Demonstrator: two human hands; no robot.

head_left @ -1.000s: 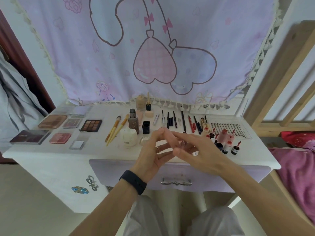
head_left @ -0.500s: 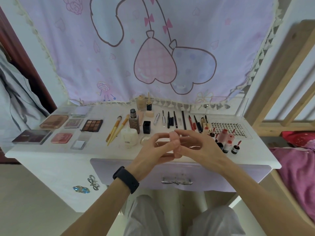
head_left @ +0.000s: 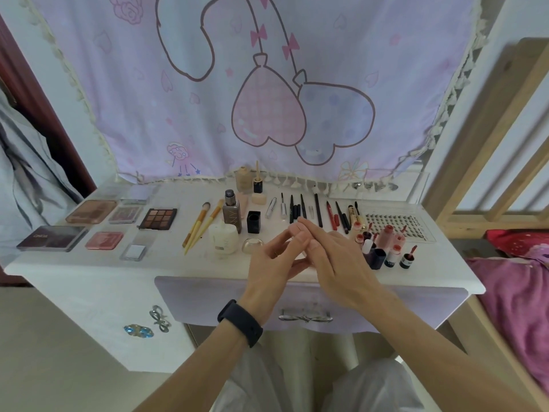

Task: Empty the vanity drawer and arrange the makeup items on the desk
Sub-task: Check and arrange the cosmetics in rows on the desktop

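A person's left hand (head_left: pixel 267 269) and right hand (head_left: pixel 335 260) meet over the worktop's (head_left: pixel 89 266) front edge, fingers relaxed and touching, holding nothing. Behind them makeup lies in rows: palettes (head_left: pixel 157 218) toward the left edge, brushes (head_left: pixel 199 227) and bottles (head_left: pixel 231 211) mid-worktop, pencils (head_left: pixel 318 209) and lip tints (head_left: pixel 386 239) toward the right. Below, the drawer (head_left: pixel 208 298) is closed.

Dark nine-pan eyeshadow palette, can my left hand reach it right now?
Probably yes, reaching over: the left hand holds nothing; only two yellow-handled brushes and a squat cream jar lie between it and the dark nine-pan eyeshadow palette.
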